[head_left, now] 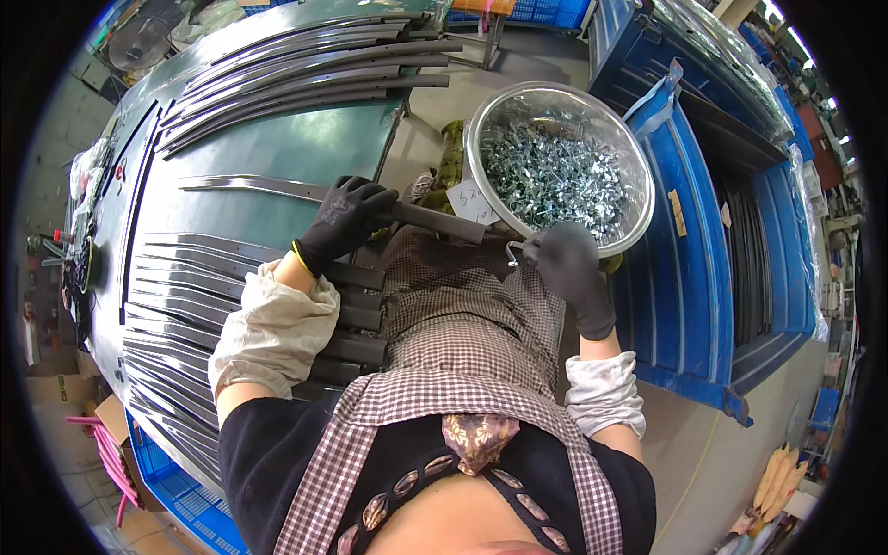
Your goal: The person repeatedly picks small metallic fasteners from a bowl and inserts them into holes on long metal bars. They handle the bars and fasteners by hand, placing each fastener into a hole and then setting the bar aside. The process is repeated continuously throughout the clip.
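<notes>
My left hand (347,220), in a black glove with a yellow cuff edge, is closed around a long dark grey metal strip (439,222). One end of the strip points toward my right hand, and the rest reaches back over the table. My gloved right hand (572,268), slightly blurred, pinches a small shiny bent metal clip (511,254) just beyond the strip's end, apart from it. Behind that hand stands a large clear round tub (640,166) heaped with small shiny metal pieces (555,176). A paper tag (472,202) with handwriting is by its left side.
On the green table (268,139) to my left, several similar strips (305,69) lie at the far side and many more (199,287) in a row nearer me. At the right stands a blue metal bin (684,268) with dark strips inside. A blue crate (190,495) sits lower left.
</notes>
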The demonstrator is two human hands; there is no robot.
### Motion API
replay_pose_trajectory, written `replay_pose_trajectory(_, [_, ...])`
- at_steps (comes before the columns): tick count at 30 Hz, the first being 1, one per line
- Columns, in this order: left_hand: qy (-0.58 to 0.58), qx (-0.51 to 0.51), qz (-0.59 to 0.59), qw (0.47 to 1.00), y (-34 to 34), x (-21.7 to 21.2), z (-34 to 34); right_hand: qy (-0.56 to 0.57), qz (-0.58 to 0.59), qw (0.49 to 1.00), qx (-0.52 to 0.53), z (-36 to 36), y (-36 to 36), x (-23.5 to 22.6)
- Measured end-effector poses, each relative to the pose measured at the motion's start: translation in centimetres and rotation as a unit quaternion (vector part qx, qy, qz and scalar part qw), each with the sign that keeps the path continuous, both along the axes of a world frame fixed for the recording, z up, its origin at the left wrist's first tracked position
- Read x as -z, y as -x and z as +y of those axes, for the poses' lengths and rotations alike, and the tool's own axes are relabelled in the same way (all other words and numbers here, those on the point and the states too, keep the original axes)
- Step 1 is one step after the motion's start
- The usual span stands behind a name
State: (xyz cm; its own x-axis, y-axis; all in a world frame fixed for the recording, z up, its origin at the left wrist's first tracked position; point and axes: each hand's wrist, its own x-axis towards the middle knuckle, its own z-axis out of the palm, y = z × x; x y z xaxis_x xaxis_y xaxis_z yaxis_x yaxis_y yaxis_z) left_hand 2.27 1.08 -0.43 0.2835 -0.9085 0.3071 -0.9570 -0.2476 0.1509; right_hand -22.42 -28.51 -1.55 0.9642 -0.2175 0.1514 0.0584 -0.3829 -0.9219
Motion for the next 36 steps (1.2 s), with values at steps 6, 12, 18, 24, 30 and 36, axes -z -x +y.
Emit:
replay_pose_trajectory(6, [-0.010,-0.027,-0.042,0.999,0.4,-0.1,0.1,-0.195,0.103,0.975,-0.006,2.3,0.5,0.0])
replay_pose_trajectory(12, [-0.005,-0.049,-0.028,0.998,-0.7,0.8,0.8,-0.247,0.065,0.966,-0.036,3.0,0.5,2.7])
replay_pose_trajectory(18, [-0.060,-0.089,-0.009,0.994,0.0,-1.3,1.9,-0.214,0.070,0.974,-0.028,4.6,1.2,2.5])
replay_pose_trajectory(24, [-0.012,0.082,0.037,0.996,8.9,-3.9,-1.0,-0.221,0.109,0.966,-0.076,7.1,0.3,1.9])
replay_pose_trajectory(30, [0.002,0.164,-0.045,0.985,9.9,-2.0,-2.0,-0.261,0.060,0.958,-0.099,8.5,-0.5,0.7])
replay_pose_trajectory(36, [-0.020,0.179,-0.171,0.969,9.7,-1.1,-3.0,-0.205,0.109,0.969,-0.083,8.4,-1.1,0.6])
